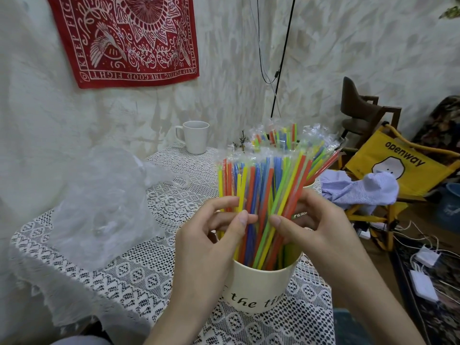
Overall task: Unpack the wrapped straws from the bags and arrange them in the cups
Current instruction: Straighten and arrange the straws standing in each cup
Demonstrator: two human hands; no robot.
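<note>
A thick bunch of wrapped straws [263, 180] in yellow, orange, blue and green stands in a cream cup [261, 287] with black lettering at the table's near edge. My left hand [219, 235] grips the bunch from the left, thumb across its front. My right hand [313, 227] grips it from the right, thumb on the orange and green straws. Behind, more wrapped straws [281, 135] stand in a second cup, mostly hidden. A white mug [195, 139] stands at the far side. A crumpled clear plastic bag [107, 195] lies at the left.
The table carries a white lace cloth [149, 270]. To the right stand a yellow folding chair [398, 168] with a blue cloth [361, 188] on it, a dark wooden chair [358, 108], and chargers with cables [423, 270] on the floor. A black cable [281, 70] hangs behind.
</note>
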